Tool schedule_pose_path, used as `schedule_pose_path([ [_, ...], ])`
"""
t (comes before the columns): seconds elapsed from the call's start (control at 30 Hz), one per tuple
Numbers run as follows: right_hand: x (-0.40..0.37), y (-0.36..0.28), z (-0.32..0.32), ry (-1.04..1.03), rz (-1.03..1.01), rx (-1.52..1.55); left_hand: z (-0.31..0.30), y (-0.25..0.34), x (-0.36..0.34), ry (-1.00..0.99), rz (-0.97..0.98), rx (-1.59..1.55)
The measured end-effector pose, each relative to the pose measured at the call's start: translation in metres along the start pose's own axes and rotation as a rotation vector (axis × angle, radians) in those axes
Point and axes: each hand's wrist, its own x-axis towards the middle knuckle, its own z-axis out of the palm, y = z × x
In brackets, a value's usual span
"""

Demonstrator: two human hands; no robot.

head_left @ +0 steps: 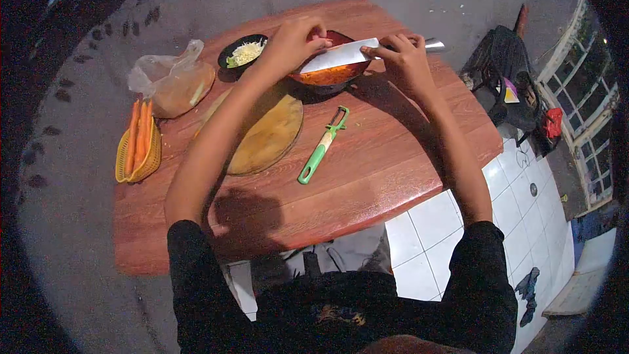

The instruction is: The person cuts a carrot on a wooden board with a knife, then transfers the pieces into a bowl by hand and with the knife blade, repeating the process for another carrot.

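Note:
My right hand (407,62) is closed around a wide-bladed kitchen knife (344,54), its metal handle end sticking out to the right. The blade lies level above a dark bowl (327,89) holding shredded carrot (327,77). At the blade's left part, my left hand (296,40) has its fingers curled in at the upper edge; whether something is pinched between them is hidden. Below the bowl lies a green-handled peeler (322,147). A round wooden cutting board (268,137) is partly covered by my left forearm.
Left of the bowl stands a black bowl with pale shreds (246,54). A clear plastic bag (171,82) rests farther left, above a yellow basket (151,157) with whole carrots (139,134). A dark bag (498,72) hangs beyond the table's right edge.

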Motion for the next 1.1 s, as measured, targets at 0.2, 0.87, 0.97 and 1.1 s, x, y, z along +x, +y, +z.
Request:
schedule_pose_path([
  [0.2, -0.002, 0.003, 0.003, -0.053, -0.013, -0.008, 0.011, -0.001, -0.001, 0.023, 0.156, -0.072],
  [0.87, -0.001, -0.002, 0.001, -0.036, -0.045, 0.046, 0.026, -0.009, 0.003, 0.127, 0.126, -0.098],
  [0.97, -0.003, 0.006, 0.007, -0.042, -0.081, 0.023, 0.028, -0.015, 0.001, 0.116, 0.163, -0.189],
  [1.1, -0.003, 0.009, 0.009, -0.069, -0.084, 0.004, 0.029, -0.017, 0.0, 0.24, 0.231, -0.013],
])
